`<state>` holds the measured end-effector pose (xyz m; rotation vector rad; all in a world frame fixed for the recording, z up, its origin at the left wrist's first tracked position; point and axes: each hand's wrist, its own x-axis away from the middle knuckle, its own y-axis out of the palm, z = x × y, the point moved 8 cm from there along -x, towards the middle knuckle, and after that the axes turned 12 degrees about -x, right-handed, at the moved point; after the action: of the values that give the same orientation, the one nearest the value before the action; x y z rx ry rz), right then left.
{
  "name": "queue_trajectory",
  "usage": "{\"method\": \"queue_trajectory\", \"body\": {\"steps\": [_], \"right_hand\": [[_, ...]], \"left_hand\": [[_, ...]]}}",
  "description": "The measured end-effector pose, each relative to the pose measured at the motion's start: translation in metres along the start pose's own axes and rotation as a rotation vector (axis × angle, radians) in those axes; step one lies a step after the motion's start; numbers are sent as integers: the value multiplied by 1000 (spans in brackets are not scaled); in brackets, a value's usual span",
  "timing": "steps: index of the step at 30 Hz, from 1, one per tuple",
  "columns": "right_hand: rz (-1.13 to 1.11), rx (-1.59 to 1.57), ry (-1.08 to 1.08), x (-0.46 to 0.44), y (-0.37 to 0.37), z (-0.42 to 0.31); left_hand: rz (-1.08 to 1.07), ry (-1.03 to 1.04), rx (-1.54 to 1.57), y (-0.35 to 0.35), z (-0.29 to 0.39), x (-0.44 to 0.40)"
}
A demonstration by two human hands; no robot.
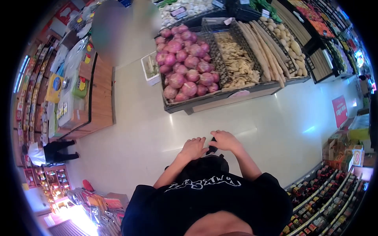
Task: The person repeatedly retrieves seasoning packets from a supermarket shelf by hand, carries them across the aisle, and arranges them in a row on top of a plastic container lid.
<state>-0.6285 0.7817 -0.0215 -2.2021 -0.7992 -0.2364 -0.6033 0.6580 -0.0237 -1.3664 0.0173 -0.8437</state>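
Note:
In front of my body, my left hand is held low over the floor, its fingers bent with the thumb apart from them; I see nothing in it. Close beside it, my right hand has its fingers curled towards the left. A small black object shows between the two hands, against the right fingers; its kind cannot be made out. Beyond the hands stands a produce bin holding red onions, ginger, long brown roots and potatoes. Neither hand touches the produce.
A wooden counter with packaged goods stands at the left, and a person in dark trousers is near it. A white crate sits beside the onions. Shelves of bottles are at the lower right, below stacked boxes.

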Motion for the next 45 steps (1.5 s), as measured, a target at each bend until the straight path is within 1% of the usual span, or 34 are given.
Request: {"method": "queue_trajectory", "body": {"steps": [2, 5, 8, 9, 12, 15, 18, 21, 23, 25, 26, 28, 30, 31, 34, 35, 38, 41, 43, 45], "right_hand": [[-24, 42, -19, -21, 12, -28], [-28, 112, -31, -53, 44, -79], [-100, 122, -90, -89, 90, -147], [-111, 74, -134, -101, 110, -170], [-268, -26, -247, -137, 174, -238], [-291, 79, -216, -175, 212, -288], [-211, 82, -304, -202, 223, -343], [-283, 112, -345, -223, 242, -396], [-411, 254, -336, -238, 271, -417], [-550, 383, -345, -254, 304, -429], [-617, 399, -366, -263, 323, -436], [-750, 425, -409, -278, 357, -460], [-773, 399, -455, -299, 377, -491], [-771, 384, -460, -313, 385, -505], [-726, 377, -492, -364, 401, -548], [-701, 380, -510, -383, 403, -566], [-716, 516, -464, -428, 409, -615], [-659, 409, -536, -472, 420, -667], [-631, 377, -582, -499, 433, -690], [-663, 398, -579, -523, 449, -706]], "left_hand": [[103, -14, 77, -6, -24, 23], [201, -39, 105, 1, -74, 69], [135, -159, 89, 29, -141, 124], [115, -208, 94, 41, -165, 143], [106, -347, 121, 89, -241, 204], [51, -542, 129, 120, -305, 281], [40, -720, 240, 142, -350, 349], [-29, -802, 288, 181, -387, 388], [-69, -826, 304, 191, -404, 399], [-74, -844, 331, 185, -414, 404], [-11, -856, 386, 175, -419, 406], [183, -851, 488, 161, -430, 404], [280, -797, 652, 161, -446, 402], [210, -791, 795, 165, -455, 404], [101, -837, 819, 184, -502, 424], [28, -905, 781, 191, -525, 437], [-87, -1045, 630, 163, -594, 498], [62, -1073, 656, 174, -686, 543], [145, -1263, 570, 155, -742, 590], [352, -1442, 490, 120, -779, 631]]}}
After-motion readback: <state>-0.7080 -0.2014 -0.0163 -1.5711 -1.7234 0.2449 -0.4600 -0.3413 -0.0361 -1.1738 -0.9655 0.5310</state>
